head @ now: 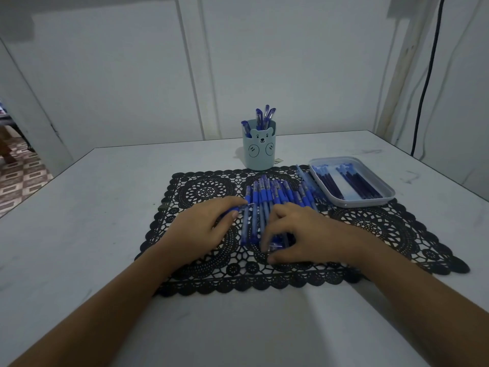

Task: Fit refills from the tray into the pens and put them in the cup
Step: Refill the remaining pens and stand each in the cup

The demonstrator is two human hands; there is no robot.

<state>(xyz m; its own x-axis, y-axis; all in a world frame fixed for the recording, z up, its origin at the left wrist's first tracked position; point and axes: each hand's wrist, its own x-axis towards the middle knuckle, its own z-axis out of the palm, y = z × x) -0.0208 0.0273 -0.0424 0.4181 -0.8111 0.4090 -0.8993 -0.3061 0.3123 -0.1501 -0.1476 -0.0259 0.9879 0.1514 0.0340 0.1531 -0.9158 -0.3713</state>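
Note:
Several blue pens (267,197) lie in a row on a black lace mat (206,192). My left hand (201,229) pinches a blue pen part (238,208) between thumb and fingers at the row's left side. My right hand (299,231) is curled over the near ends of the pens, its fingertips on a small blue piece (275,245). A pale blue bear cup (259,147) stands behind the mat with several pens in it. A grey tray (370,201) at the right holds dark refills (360,182).
The mat lies on a white table (105,197) against a white wall. A black cable (426,83) hangs down the wall at the right. Patterned floor shows beyond the table's left edge.

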